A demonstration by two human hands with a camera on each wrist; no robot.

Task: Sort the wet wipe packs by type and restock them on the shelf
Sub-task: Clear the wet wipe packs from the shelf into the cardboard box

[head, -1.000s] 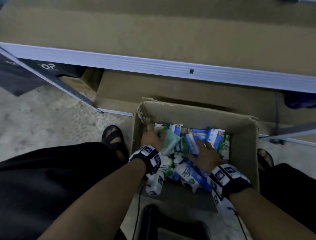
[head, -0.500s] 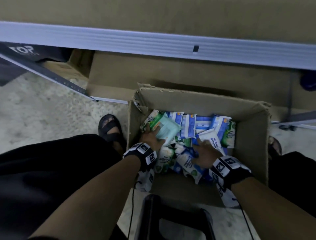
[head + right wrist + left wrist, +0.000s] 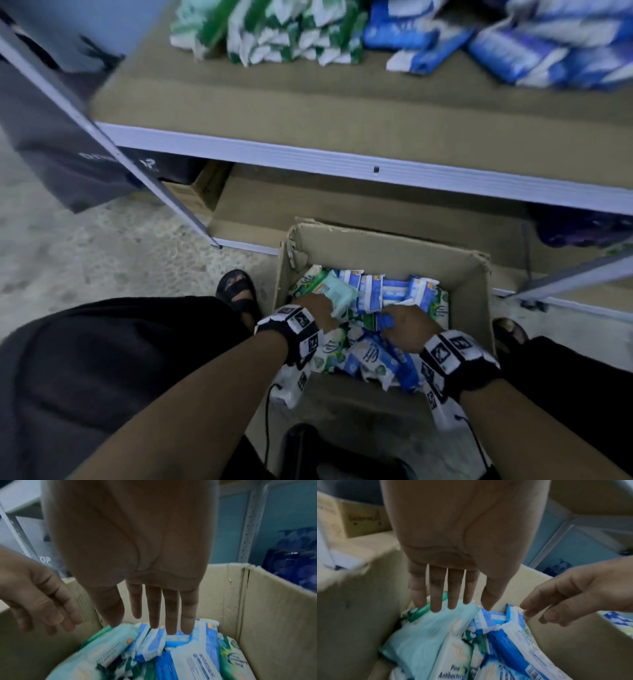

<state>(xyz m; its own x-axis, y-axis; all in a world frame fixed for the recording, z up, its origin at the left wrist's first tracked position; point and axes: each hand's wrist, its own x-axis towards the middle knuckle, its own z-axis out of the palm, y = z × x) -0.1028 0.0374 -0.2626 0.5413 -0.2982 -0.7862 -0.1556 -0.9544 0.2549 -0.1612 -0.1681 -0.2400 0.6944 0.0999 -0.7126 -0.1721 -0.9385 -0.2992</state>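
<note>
— Speckled pale flooring is running under a metal shelf with a ribbed white front edge; brown cardboard is lining its board. What is sitting up there?

— Green-and-white packs are lying in a soft heap at the left, blue-and-white packs beside them at the right, both blurred at the top of the head view.

— And lower down?

— An open cardboard box, matte and torn along its rim, is standing on the floor just in front of the bottom shelf, between the person's sandalled feet. Glossy, crinkled wet wipe packs are lying jumbled inside it.

— What is the left hand doing?

— It is reaching into the box's left side, fingers hanging straight and slightly spread, tips right at a pale mint pack. The hand is holding nothing.

— The right hand?

— It is hanging over the blue packs in the box's middle, fingers long and relaxed, also gripping nothing. Whether the tips are touching the wrappers, the views are not settling.

— Anything legible?

— One green pack against the right wall is reading "Pine Antibacterial". Black wrist straps with square white markers are wrapping both forearms.
</note>
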